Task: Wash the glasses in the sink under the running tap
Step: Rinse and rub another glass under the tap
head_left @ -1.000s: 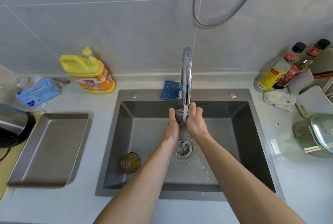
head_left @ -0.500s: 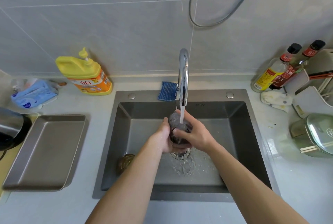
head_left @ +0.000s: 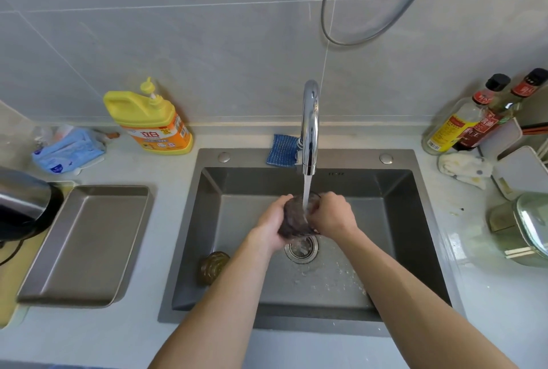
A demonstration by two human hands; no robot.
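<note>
Rinsing step: left hand [head_left: 271, 226] grips glass [head_left: 296, 220] under the tap [head_left: 310, 125], right hand [head_left: 332, 217] curled round its rim. Next, we judge: other glass [head_left: 213, 265] (lower left of tap).

The tap [head_left: 310, 128] rises at 12 o'clock of the sink [head_left: 415, 250]. An amber glass [head_left: 214, 266] lies at 8 o'clock. The left hand [head_left: 271, 227] and right hand [head_left: 333, 217] grip a dark glass [head_left: 296, 220] mid-basin. The floor at 4 o'clock lies open.

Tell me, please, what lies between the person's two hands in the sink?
In the head view, a dark glass lies between the left hand and the right hand, held by both under the running tap.
</note>
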